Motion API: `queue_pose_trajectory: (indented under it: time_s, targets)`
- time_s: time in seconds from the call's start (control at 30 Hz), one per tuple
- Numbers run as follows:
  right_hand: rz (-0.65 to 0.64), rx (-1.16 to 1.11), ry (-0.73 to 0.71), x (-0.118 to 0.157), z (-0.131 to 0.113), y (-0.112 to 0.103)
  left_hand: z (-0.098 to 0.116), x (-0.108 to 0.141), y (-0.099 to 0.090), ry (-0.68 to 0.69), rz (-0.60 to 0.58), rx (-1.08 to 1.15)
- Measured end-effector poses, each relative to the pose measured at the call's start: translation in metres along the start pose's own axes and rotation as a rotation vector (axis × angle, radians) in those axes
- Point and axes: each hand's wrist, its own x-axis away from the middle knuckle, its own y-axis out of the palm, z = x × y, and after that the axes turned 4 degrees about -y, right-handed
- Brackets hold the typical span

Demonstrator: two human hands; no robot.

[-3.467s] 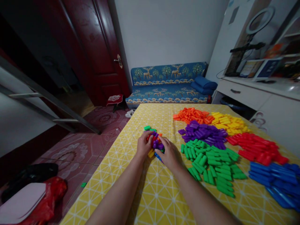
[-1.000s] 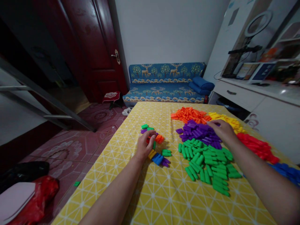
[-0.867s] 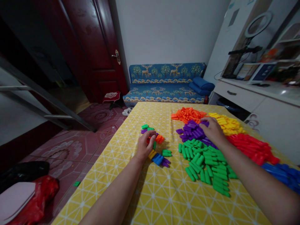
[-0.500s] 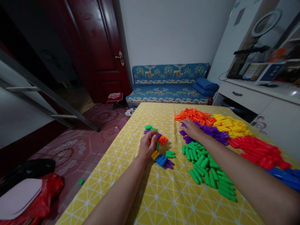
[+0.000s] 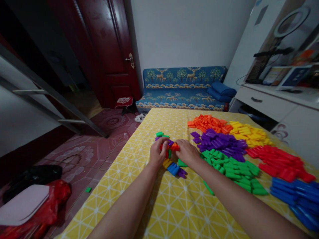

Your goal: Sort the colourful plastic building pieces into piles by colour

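Note:
My left hand (image 5: 157, 153) is closed round a joined group of bullet-shaped plastic building blocks, with red and purple ones showing by its fingers. My right hand (image 5: 186, 152) meets it from the right, fingertips pinched at the orange blocks (image 5: 175, 147) on the group's end; any other piece in those fingers is hidden. Just below the hands lies a row of yellow, blue (image 5: 173, 168) and purple blocks. Green blocks (image 5: 159, 134) stick out beyond my left hand, and another green block (image 5: 181, 163) is partly covered by my right hand.
Loose blocks lie sorted on the yellow tablecloth (image 5: 139, 179): orange (image 5: 208, 122), purple (image 5: 221, 143), yellow (image 5: 249, 133), green (image 5: 229, 167), red (image 5: 281, 162) and blue (image 5: 296, 197). A green block (image 5: 88, 190) is on the floor. Behind the table stands a blue sofa (image 5: 171, 96).
My right hand has moved left from the purple pile to the joined blocks at my left hand. My left hand keeps its hold. The view has shifted slightly.

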Motion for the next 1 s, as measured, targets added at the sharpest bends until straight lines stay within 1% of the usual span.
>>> queue_pose_trajectory:
  time_s: [0.07, 0.13, 0.23, 0.33, 0.4, 0.5, 0.53, 0.57, 0.63, 0.7, 0.73, 0.77, 0.83, 0.9, 1.0]
  targets:
    - [-0.006, 0.024, 0.049, 0.003, -0.010, 0.005, 0.001, 0.000, -0.001, 0.003, 0.000, -0.011]
    - [-0.007, 0.027, 0.071, 0.002, -0.013, 0.007, 0.001, 0.000, -0.001, 0.004, -0.003, -0.015]
    - [-0.004, 0.026, 0.061, 0.000, -0.010, 0.005, 0.000, 0.000, -0.001, 0.003, -0.005, -0.005]
    - [-0.037, 0.040, 0.078, -0.006, 0.003, -0.005, -0.001, 0.000, 0.000, 0.002, -0.004, 0.008]
    - [-0.057, 0.059, 0.121, -0.016, 0.020, -0.018, -0.002, 0.000, 0.000, 0.002, -0.005, 0.005]
    - [-0.036, 0.098, 0.209, -0.040, 0.060, -0.045, -0.002, -0.001, 0.000, 0.010, -0.006, -0.006]
    - [0.004, 0.111, 0.242, -0.048, 0.076, -0.054, -0.002, -0.001, 0.001, 0.013, -0.005, -0.008]
    - [0.073, 0.115, 0.276, -0.056, 0.091, -0.063, -0.002, -0.002, 0.001, 0.017, -0.004, -0.009]
    - [0.240, 0.098, 0.343, -0.068, 0.118, -0.076, -0.002, -0.002, 0.001, 0.017, -0.002, -0.013]
    - [0.359, 0.056, 0.385, -0.072, 0.134, -0.081, -0.001, -0.002, 0.001, 0.004, 0.002, -0.016]
    - [0.380, 0.023, 0.387, -0.071, 0.136, -0.079, -0.001, -0.002, 0.001, -0.008, 0.003, -0.017]
    - [0.386, -0.018, 0.375, -0.067, 0.134, -0.076, -0.002, -0.003, 0.001, -0.020, 0.007, -0.017]
    - [0.376, -0.123, 0.311, -0.052, 0.117, -0.063, -0.002, -0.003, 0.001, -0.042, 0.022, -0.010]
    - [0.330, -0.228, 0.199, -0.027, 0.087, -0.044, -0.003, -0.005, 0.001, -0.071, 0.061, 0.013]
    - [0.235, -0.309, 0.014, 0.021, 0.031, -0.010, -0.005, -0.007, -0.002, -0.145, 0.152, 0.075]
